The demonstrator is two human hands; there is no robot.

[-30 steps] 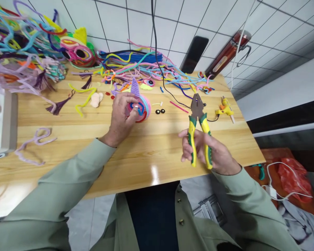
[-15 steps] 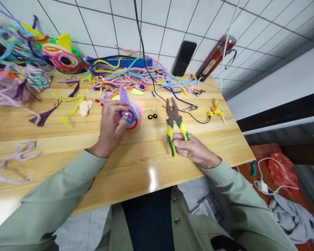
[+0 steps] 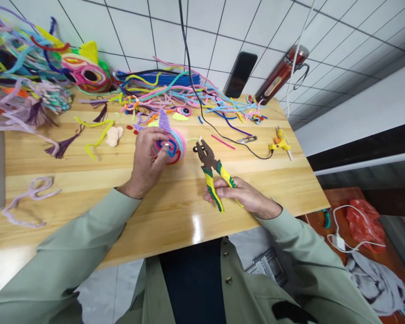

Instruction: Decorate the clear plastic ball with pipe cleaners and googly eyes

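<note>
Left hand (image 3: 146,157): gripping the coiled piece (image 3: 180,146), just left of frame centre
Pliers (image 3: 208,158): pointing upper left at frame centre, handles standing apart, partly covering the black discs (image 3: 195,149)
Right hand (image 3: 241,195): gripping the pliers, right of centre

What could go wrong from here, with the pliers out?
1. The pliers overlap the small black discs in view; their height is unclear, but if lowered they might knock or scratch them.
2. The left hand, on the craft piece, is close to the tool's head, so a finger could get pinched.
3. The black cord runs beyond the right hand; a reach that way might snag it.
</note>
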